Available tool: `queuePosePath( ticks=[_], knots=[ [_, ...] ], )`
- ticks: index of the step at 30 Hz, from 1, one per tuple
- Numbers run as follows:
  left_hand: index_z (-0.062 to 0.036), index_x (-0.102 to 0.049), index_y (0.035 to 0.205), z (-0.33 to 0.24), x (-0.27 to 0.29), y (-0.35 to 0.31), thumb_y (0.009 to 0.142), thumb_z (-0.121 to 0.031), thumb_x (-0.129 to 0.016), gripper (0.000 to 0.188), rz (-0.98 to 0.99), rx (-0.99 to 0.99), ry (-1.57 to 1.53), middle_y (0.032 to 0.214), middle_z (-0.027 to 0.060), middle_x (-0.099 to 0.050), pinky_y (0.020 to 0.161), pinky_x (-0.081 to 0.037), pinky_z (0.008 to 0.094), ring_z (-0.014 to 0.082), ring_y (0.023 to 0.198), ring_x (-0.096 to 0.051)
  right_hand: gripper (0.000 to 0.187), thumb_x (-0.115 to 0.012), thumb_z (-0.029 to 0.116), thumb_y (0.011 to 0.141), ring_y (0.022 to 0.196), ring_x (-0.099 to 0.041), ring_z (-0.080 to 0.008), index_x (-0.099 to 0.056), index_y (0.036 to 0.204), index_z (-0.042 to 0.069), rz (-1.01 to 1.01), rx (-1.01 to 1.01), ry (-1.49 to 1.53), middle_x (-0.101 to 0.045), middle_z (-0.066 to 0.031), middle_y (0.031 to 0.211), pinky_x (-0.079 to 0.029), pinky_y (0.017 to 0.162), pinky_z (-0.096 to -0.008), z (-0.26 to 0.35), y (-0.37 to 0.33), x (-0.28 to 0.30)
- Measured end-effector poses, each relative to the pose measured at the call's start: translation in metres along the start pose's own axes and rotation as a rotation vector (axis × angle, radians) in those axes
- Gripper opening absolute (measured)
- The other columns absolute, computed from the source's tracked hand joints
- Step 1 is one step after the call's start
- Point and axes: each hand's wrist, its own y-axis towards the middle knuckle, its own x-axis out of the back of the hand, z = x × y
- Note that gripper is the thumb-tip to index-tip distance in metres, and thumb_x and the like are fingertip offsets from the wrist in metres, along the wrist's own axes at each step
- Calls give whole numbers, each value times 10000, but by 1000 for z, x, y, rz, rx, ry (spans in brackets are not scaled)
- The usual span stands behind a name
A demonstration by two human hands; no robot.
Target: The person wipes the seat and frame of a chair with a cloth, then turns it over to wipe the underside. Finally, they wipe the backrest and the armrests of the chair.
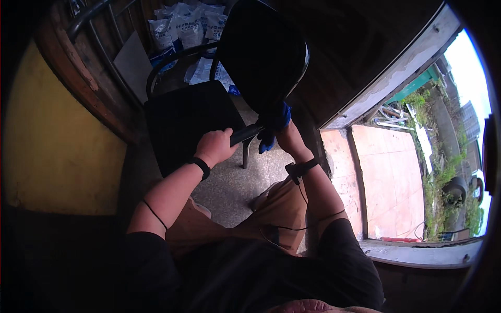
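Note:
A chair stands in front of me, with a dark seat [190, 117], a black backrest [261, 57] and curved arms. My left hand [215, 147] is closed around the near end of its black armrest [245, 135]. At the armrest's other end, beside the lower backrest, my right hand [290, 139] is closed on a blue cloth [285, 116]. Cloth and shadow hide most of those fingers. Part of the cloth hangs below the armrest. Whether it also wraps the fingers like a glove is too dark to tell.
White and blue plastic bags [188, 31] are piled behind the chair. A yellow panel [62, 135] stands at the left. To the right, a doorway frame [396, 68] opens onto pinkish paving [389, 180] and weeds. Speckled flooring [229, 193] lies between my feet.

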Motion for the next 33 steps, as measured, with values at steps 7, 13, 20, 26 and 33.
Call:
queuePosePath(
  ticks=[7,13,20,26,33],
  knots=[
    [-63,-632,984,3,-1,-2,868,-351,-719,323,-3,1,1,807,174,-717,698,-592,472,375,760,-717,811,-886,213,733,1272,-562,-407,-469,1407,42,-291,148,-251,-596,-207,1330,-485,1036,-431,-5,18,6],
    [-63,-632,985,1,-1,1,868,-357,-721,329,-14,8,24,800,166,-717,690,-594,465,372,754,-718,578,-827,359,848,1092,-684,-345,-623,1271,23,-45,-431,249,-701,-194,1181,-533,940,-395,-27,59,-21],
    [-61,-627,995,5,-7,5,871,-400,-715,371,-18,2,44,787,162,-710,693,-587,468,363,751,-714,353,-751,277,935,994,-702,-217,-680,1132,-8,-640,-43,288,-746,-116,1064,-515,916,-350,16,101,1],
    [-55,-631,993,-2,-8,13,875,-393,-708,367,-42,-11,55,798,166,-713,704,-586,472,367,773,-714,587,-785,71,744,1068,-671,-300,-538,1273,3,-518,76,169,-677,-179,1178,-534,926,-390,60,175,95],
    [-44,-647,1021,-2,-6,14,867,-403,-724,398,-32,5,65,836,176,-718,731,-582,476,370,802,-712,391,-717,385,925,935,-670,-460,-672,990,3,-634,-26,34,-708,-248,944,-523,788,-483,28,120,36]
  ],
)
